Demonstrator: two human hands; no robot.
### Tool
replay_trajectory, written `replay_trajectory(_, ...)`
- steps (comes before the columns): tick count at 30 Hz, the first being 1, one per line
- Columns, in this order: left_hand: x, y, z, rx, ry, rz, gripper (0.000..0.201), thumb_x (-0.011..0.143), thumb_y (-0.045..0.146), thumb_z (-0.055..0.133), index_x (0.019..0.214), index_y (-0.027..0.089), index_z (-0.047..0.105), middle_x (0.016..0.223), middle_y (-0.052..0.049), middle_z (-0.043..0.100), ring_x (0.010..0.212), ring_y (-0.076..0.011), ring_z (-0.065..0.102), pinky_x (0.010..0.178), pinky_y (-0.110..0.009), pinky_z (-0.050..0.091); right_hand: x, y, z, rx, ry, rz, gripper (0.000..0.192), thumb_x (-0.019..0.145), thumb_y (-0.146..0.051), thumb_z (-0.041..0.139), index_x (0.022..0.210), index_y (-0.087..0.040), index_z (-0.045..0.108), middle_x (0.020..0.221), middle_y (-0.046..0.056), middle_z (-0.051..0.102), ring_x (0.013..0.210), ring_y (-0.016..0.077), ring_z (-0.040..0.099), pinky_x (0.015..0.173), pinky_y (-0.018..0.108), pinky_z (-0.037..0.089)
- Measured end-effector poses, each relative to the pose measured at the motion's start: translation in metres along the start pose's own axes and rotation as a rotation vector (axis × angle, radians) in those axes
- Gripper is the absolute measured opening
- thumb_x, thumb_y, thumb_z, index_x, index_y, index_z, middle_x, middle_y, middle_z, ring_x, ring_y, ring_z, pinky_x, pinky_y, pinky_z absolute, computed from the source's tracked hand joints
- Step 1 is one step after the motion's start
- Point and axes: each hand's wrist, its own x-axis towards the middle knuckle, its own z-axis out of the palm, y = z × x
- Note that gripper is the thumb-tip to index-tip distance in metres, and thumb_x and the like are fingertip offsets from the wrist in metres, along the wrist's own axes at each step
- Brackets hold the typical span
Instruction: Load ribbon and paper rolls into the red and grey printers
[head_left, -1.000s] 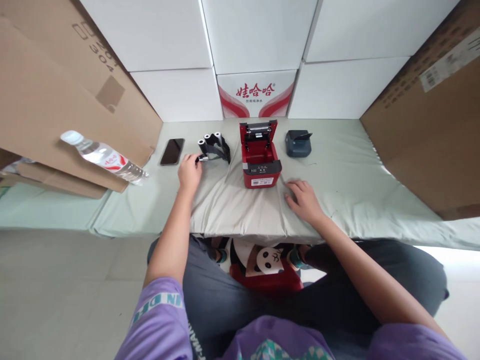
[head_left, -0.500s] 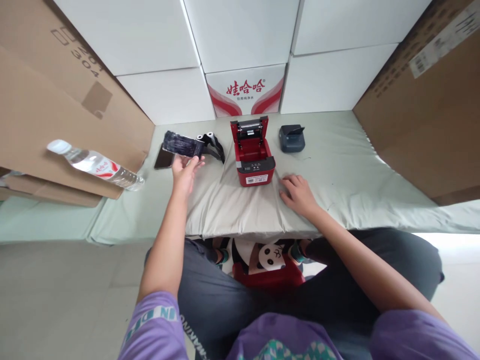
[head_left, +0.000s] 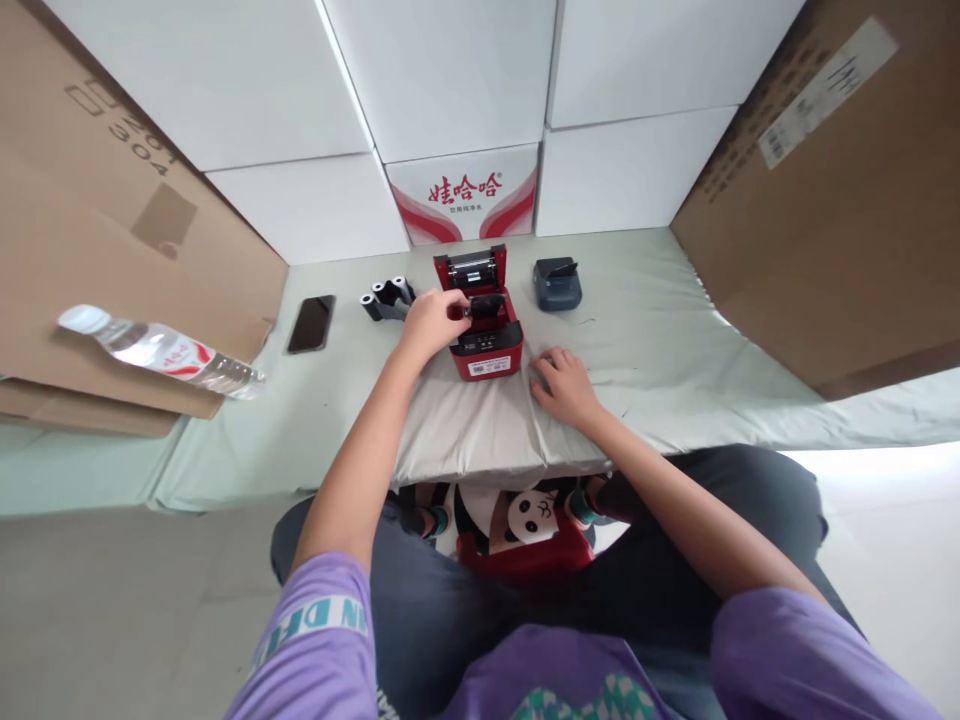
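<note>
The left hand (head_left: 430, 325) is closed around a black ribbon cartridge (head_left: 484, 305), holding it over the open bay of the red printer (head_left: 484, 335) (not seated yet, I judge). The right hand (head_left: 561, 384) lies flat and empty on the surface (head_left: 675, 330) beside it; spare rolls (head_left: 386, 297) remain.

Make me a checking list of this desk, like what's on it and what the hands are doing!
Surface: pale green cloth-covered table, wrinkled at the front edge.
Job's things: red boxy printer with open lid; small black cartridge held over its open bay; black ribbon rolls lying to its left.
Clutter: black phone lying flat; clear plastic water bottle on its side; small dark blue-grey device.
Hands: left hand grips the cartridge; right hand rests flat on the cloth beside the printer.
Cables: nothing seen.
Surroundings: white cartons stacked behind, brown cardboard boxes at both sides.
</note>
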Motion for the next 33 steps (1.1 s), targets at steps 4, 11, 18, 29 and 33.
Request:
replay_trajectory(4, 0.025, 0.016, 0.005, 0.207, -0.198, -0.042, 0.022, 0.075, 0.022, 0.074, 0.096, 0.024, 0.081, 0.093, -0.011, 0.076, 0.098, -0.0334, 0.071, 0.087, -0.043, 0.056, 0.001, 0.001, 0.0, 0.017, 0.004, 0.002, 0.038, 0.095, -0.028, 0.055, 0.126, -0.013, 0.07, 0.127, 0.021, 0.064, 0.116, 0.0365, 0.052, 0.092, 0.047, 0.042)
replay_trajectory(11, 0.029, 0.019, 0.001, 0.261, -0.267, -0.056, 0.029, 0.083, 0.04, 0.076, 0.103, 0.019, 0.084, 0.103, -0.016, 0.079, 0.114, -0.0399, 0.068, 0.094, -0.048, 0.055, 0.001, 0.002, 0.004, 0.077, 0.03, 0.003, 0.039, 0.093, -0.029, 0.055, 0.124, -0.013, 0.07, 0.126, 0.022, 0.064, 0.115, 0.0383, 0.053, 0.093, 0.051, 0.045)
replay_trajectory(18, -0.049, 0.034, 0.006, 0.071, 0.082, 0.124, 0.028, 0.102, 0.037, 0.06, 0.113, 0.027, 0.083, 0.126, -0.006, 0.08, 0.116, -0.0301, 0.065, 0.094, -0.047, 0.049, 0.047, 0.008, -0.015, 0.671, 0.257, 0.061, 0.041, 0.082, -0.031, 0.059, 0.121, -0.023, 0.068, 0.119, 0.013, 0.069, 0.103, 0.0296, 0.066, 0.092, 0.048, 0.055)
replay_trajectory(29, -0.079, 0.022, 0.026, 0.11, 0.343, 0.4, 0.026, 0.106, 0.027, 0.054, 0.118, 0.022, 0.078, 0.122, -0.006, 0.081, 0.12, -0.0247, 0.072, 0.101, -0.046, 0.044, 0.173, -0.006, 0.014, 1.223, 0.388, 0.092, 0.078, 0.084, -0.084, 0.056, 0.14, -0.03, 0.061, 0.15, 0.008, 0.061, 0.143, 0.0299, 0.054, 0.119, 0.051, 0.047)
replay_trajectory(33, -0.091, 0.018, 0.03, 0.113, 0.325, 0.379, 0.026, 0.104, 0.03, 0.058, 0.119, 0.025, 0.078, 0.127, -0.007, 0.079, 0.121, -0.0276, 0.071, 0.1, -0.047, 0.045, 0.158, -0.007, 0.016, 1.143, 0.446, 0.032, 0.061, 0.09, -0.081, 0.053, 0.11, -0.027, 0.073, 0.131, 0.008, 0.068, 0.132, 0.0288, 0.06, 0.121, 0.048, 0.045)
